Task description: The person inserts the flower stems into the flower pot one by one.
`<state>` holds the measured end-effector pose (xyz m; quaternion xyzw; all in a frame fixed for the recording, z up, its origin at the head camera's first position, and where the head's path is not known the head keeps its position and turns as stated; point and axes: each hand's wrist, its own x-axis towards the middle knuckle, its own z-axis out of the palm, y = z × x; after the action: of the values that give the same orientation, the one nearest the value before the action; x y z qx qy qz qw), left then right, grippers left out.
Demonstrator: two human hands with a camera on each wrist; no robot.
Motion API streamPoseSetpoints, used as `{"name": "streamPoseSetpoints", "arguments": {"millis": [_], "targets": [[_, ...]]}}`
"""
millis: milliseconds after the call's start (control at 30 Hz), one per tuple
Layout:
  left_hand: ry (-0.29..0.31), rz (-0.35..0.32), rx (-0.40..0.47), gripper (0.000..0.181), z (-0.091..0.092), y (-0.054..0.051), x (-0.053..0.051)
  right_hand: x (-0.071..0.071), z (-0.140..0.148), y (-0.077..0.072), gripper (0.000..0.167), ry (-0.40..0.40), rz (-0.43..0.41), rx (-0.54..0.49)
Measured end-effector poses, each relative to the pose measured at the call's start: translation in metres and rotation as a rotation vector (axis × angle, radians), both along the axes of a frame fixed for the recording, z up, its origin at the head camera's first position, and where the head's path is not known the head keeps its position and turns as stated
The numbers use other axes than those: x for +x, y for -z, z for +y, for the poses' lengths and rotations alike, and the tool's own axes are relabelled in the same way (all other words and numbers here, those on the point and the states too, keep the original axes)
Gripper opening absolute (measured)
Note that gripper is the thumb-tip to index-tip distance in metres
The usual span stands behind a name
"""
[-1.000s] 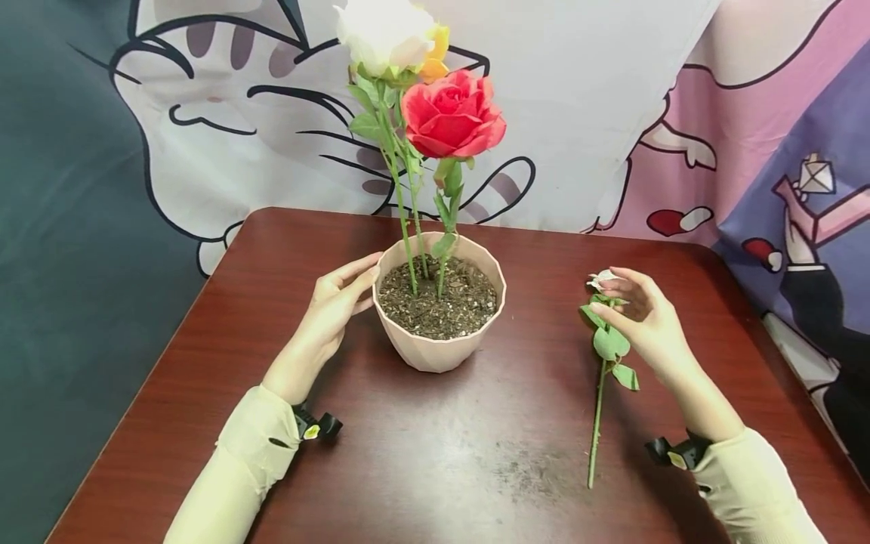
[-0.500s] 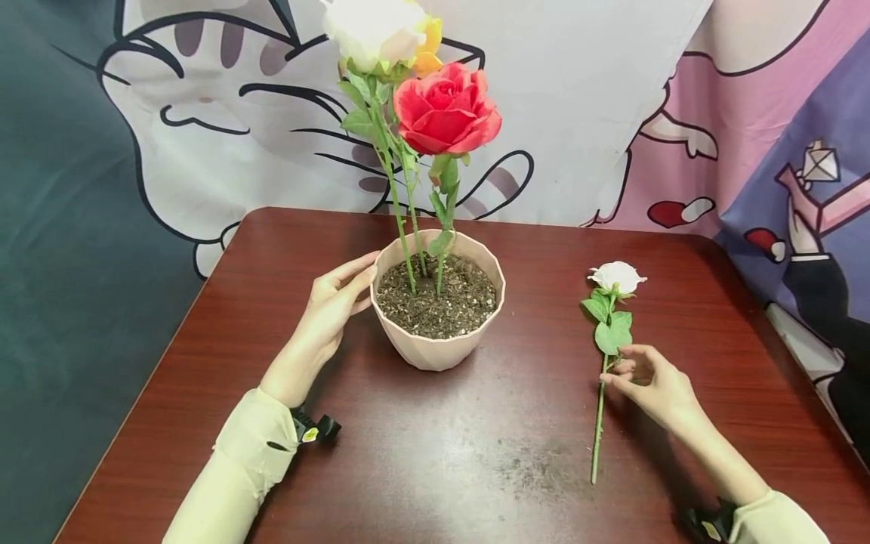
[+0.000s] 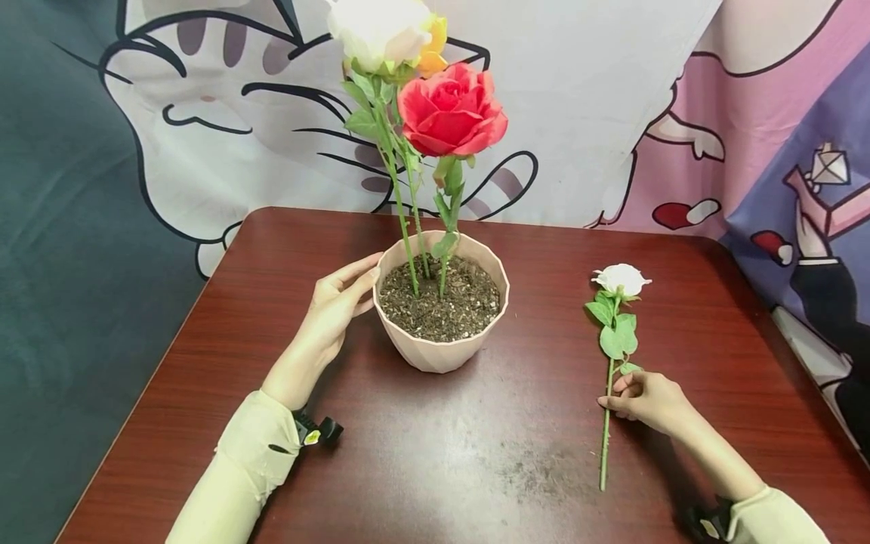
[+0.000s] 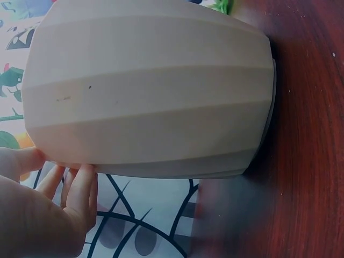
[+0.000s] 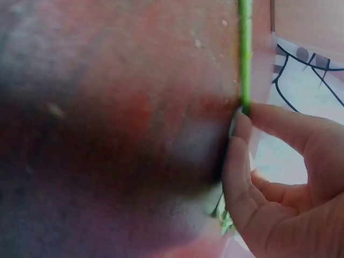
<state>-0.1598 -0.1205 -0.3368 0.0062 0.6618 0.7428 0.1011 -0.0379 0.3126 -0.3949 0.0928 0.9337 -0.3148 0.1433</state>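
Observation:
In the head view a pale pink faceted pot (image 3: 442,349) of dark soil holds upright roses: a red rose (image 3: 452,112), a white one (image 3: 381,34) and a yellow one (image 3: 435,47) partly behind. My left hand (image 3: 331,313) rests against the pot's left side, its thumb and fairly straight fingertips touching the outer wall near the rim, as the left wrist view also shows. A second white rose (image 3: 621,279) lies on the table at the right. Around its green stem (image 5: 245,48), below the leaves, the thumb and fingers of my right hand (image 3: 652,404) pinch.
The brown wooden table (image 3: 285,483) has a rounded back edge. Specks of soil (image 3: 537,465) lie scattered in front of the pot. A printed cat curtain (image 3: 204,136) hangs right behind the table.
My right hand has moved from the lying rose's bloom down along its stem and now pinches it. The left hand stays at the pot.

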Motion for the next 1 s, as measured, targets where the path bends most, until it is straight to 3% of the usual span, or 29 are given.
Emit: {"name": "streamPoseSetpoints", "arguments": {"millis": [133, 233, 500, 833, 1000], "targets": [[-0.001, 0.007, 0.003, 0.042, -0.001, 0.000, 0.002, -0.002, 0.002, -0.001, 0.034, 0.085, -0.084, -0.217], [-0.004, 0.007, 0.001, 0.042, -0.001, -0.001, 0.002, -0.004, 0.008, -0.001, 0.037, 0.105, -0.142, -0.345], [0.001, -0.007, -0.005, 0.041, 0.001, -0.002, 0.001, -0.006, 0.028, 0.003, 0.041, 0.045, -0.235, -0.499], [0.010, -0.044, -0.030, 0.041, 0.000, -0.008, -0.005, -0.011, 0.027, -0.009, 0.041, -0.040, -0.173, -0.494], [0.028, -0.092, -0.042, 0.042, -0.002, -0.010, -0.007, -0.017, 0.023, -0.029, 0.032, -0.119, -0.026, -0.511]]}}
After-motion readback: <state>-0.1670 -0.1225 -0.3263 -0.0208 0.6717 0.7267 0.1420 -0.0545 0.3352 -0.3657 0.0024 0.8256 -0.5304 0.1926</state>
